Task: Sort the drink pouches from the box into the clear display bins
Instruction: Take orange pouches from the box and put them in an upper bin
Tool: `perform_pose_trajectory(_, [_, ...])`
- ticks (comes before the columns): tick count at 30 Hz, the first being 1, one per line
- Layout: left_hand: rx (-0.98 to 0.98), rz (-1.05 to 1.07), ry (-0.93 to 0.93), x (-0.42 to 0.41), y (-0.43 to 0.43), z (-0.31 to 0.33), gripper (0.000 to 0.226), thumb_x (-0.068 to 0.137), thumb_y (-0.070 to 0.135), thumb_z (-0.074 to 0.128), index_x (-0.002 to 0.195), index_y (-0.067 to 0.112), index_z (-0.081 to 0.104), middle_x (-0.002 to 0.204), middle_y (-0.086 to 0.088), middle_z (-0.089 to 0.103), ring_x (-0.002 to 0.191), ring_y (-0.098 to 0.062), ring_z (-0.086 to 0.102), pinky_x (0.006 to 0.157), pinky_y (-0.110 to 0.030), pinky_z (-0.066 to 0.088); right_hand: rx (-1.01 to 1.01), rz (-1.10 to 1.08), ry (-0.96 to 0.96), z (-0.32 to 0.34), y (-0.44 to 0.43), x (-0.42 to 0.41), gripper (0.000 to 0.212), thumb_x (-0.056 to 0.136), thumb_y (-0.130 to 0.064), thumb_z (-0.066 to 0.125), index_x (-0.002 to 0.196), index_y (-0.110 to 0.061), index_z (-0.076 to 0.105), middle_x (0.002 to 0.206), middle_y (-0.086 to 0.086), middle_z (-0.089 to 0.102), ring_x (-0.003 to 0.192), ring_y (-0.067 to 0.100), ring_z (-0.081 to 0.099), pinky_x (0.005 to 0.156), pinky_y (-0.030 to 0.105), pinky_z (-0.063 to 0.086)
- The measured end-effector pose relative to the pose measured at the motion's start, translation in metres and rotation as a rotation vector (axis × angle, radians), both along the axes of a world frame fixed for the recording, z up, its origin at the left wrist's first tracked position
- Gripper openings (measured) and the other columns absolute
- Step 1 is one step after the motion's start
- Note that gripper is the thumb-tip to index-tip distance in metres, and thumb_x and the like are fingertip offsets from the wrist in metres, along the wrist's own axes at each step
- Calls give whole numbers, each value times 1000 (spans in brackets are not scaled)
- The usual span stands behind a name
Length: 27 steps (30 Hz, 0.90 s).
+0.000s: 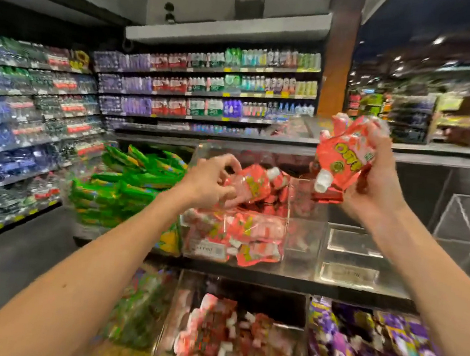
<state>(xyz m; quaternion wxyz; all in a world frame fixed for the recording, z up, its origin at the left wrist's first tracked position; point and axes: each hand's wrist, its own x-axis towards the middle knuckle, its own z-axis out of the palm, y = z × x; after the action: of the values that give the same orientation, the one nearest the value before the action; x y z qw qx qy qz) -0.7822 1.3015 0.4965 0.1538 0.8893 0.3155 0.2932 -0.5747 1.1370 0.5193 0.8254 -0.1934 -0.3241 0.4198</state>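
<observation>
My right hand (372, 180) grips a bunch of pink drink pouches (343, 157) with white caps, held up above the right side of the display shelf. My left hand (213, 181) reaches into the clear display bin (293, 242) in the middle of the shelf and pinches a pink pouch (251, 187) lying on top of the pile. The bin holds several more pink pouches (239, 236), seen through its front wall. No box shows in this view.
A clear bin of green pouches (128, 187) stands to the left. A clear bin (350, 253) to the right shows no pouches. Lower bins hold pink pouches (226, 330) and purple pouches (360, 350). Bottled-drink shelves (208, 88) line the back and left walls.
</observation>
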Motion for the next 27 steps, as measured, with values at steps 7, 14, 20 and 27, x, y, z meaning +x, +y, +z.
perform_pose_trajectory(7, [181, -181, 267, 45, 46, 1, 21, 81, 23, 78, 99, 25, 67, 97, -2, 70, 92, -25, 66, 83, -35, 53, -113, -156, -32, -12, 11, -11, 25, 95, -38, 58, 85, -26, 77, 97, -1, 72, 94, 14, 66, 98, 33, 50])
perform_pose_trajectory(14, [358, -376, 392, 60, 48, -9, 24, 81, 3, 65, 98, 20, 66, 78, 2, 60, 82, -28, 64, 70, -34, 50, -194, -144, -29, -15, 30, -23, 36, 90, -41, 61, 118, -19, 68, 107, 5, 70, 95, 16, 67, 102, 37, 49])
perform_pose_trajectory(20, [304, -466, 491, 59, 60, -18, 22, 88, 15, 70, 110, 18, 73, 107, -3, 72, 101, -24, 65, 83, -31, 49, -232, -92, -17, -12, 38, -41, 33, 89, -38, 62, 111, -16, 71, 108, 8, 72, 92, 17, 70, 90, 35, 57])
perform_pose_trajectory(27, [-239, -445, -86, 44, 57, 21, 19, 97, 33, 62, 92, 19, 75, 84, 2, 75, 66, -3, 66, 69, -30, 55, -249, 9, -22, -8, 44, -45, 36, 85, -37, 63, 100, -8, 79, 113, 15, 71, 92, 22, 72, 87, 38, 59])
